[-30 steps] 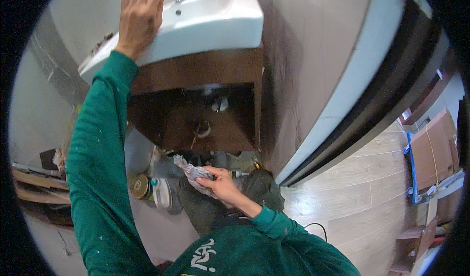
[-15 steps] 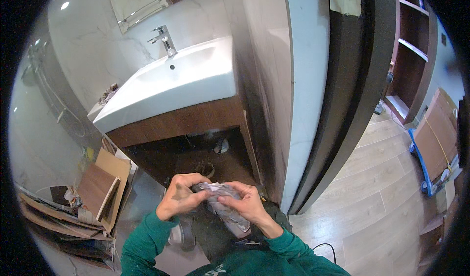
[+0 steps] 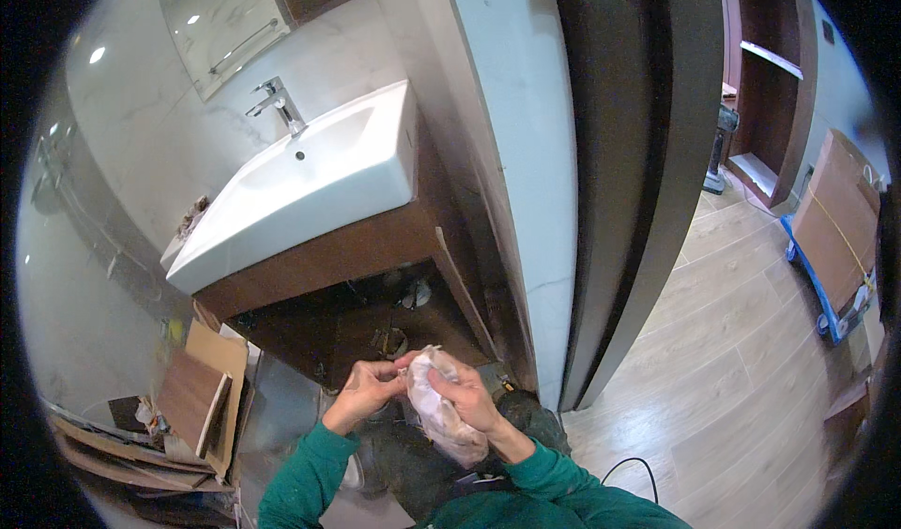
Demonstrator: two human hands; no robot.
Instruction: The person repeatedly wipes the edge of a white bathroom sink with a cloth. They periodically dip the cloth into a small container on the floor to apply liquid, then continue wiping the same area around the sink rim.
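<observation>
A pale, crumpled plastic pouch [image 3: 439, 418] is in front of my body, its contents not visible. My right hand [image 3: 467, 399] is closed around its side, thumb lying on top. My left hand [image 3: 366, 390] is closed at the pouch's upper left edge, thumb and fingers pinched together there. Whether a bit of the pouch or some small thing is between them is hidden. Just beyond my hands is a dark wood vanity cabinet [image 3: 310, 255] with an open front. A roll-like ring [image 3: 392, 343] lies inside it.
Above the cabinet is a white basin [image 3: 310, 186] with a chrome faucet [image 3: 280, 105]. Wood boards [image 3: 192, 393] lean at the left. A dark door frame [image 3: 619, 200] stands at right. Beyond it are a cordless power tool [image 3: 721, 149] and cardboard [image 3: 831, 214] on a blue dolly [image 3: 815, 280].
The pouch has turned so more of its pale side faces up. My right hand now wraps its side, and my left hand has shifted to its edge. The view has swung rightward.
</observation>
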